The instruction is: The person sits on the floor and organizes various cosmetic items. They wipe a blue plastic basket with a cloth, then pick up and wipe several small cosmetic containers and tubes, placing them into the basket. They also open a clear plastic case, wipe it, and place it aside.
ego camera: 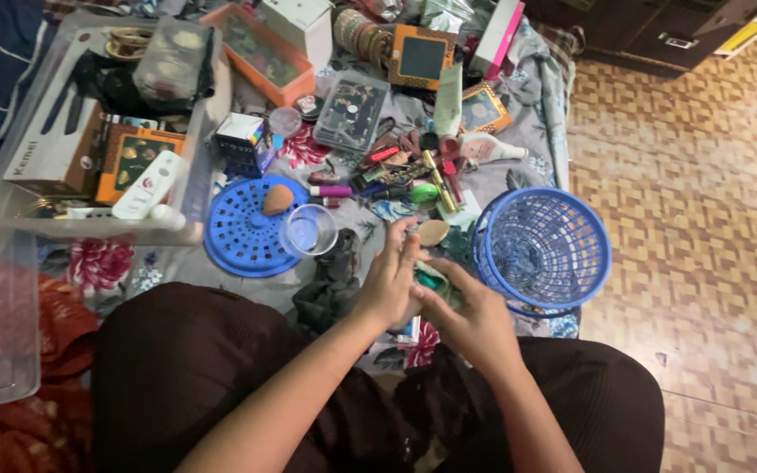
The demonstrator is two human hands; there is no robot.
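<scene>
Green item (428, 280), small & mostly hidden, sits pinched between both hands just above the lap, near the blue basket (543, 248) on the person's right. Head view: left hand (389, 278) is half open, fingers up & spread, palm against the item; right hand (475, 317) cups under & around it, fingers curled narrow. What it is, can't tell; too little shows. Long axis seems to run roughly left-right across the palms, but which end points where, can't tell. To do this well, prob. keep it low over the lap, grip w/ fingertips not palms, and turn it so it's visible. Just beyond the hands: clear cup (308, 229), blue perforated lid (243, 232), scattered cosmetics (400, 171) on floral cloth (300, 149).
</scene>
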